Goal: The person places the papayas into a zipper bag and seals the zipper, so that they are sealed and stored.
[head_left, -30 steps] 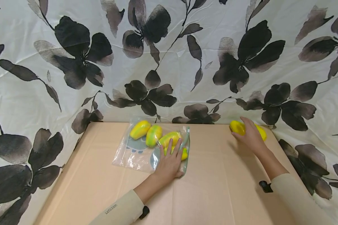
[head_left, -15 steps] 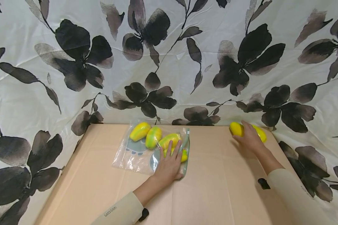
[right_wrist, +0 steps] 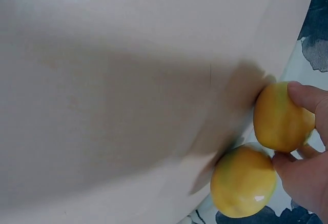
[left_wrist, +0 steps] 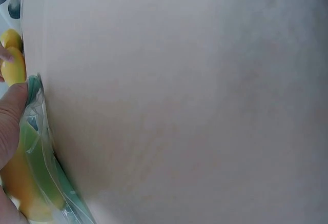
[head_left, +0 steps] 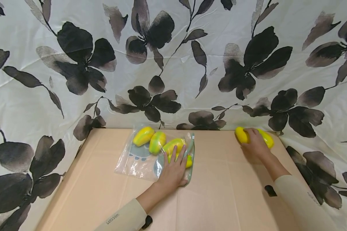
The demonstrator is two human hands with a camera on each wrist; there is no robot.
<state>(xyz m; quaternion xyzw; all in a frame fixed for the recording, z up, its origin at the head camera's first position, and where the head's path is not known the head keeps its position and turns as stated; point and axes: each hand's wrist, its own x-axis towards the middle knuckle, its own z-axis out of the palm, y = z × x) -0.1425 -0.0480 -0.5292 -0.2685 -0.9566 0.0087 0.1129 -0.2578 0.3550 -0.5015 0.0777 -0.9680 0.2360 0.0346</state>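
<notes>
My left hand (head_left: 172, 168) rests with straight, spread fingers on a clear zip bag (head_left: 127, 165) that holds several yellow-green mango-like fruits (head_left: 144, 136). Its thumb (left_wrist: 11, 106) lies at the green zip edge in the left wrist view. At the back right, my right hand (head_left: 256, 142) grips one yellow mango-like fruit (right_wrist: 282, 114), the left of two there, between thumb and fingers. The second yellow fruit (right_wrist: 243, 183) lies right beside it, against the hand. The hand covers part of both fruits in the head view.
Both hands work over a tan board (head_left: 211, 186) whose far edge meets a white cloth (head_left: 196, 80) with dark flowers. The fruits at the right lie near the board's back right corner. Black straps (head_left: 270, 190) show at the cuffs.
The right hand has come down onto the left of the two fruits, its fingers closing round it. My left hand and the bag stay put. The head view has tilted slightly up.
</notes>
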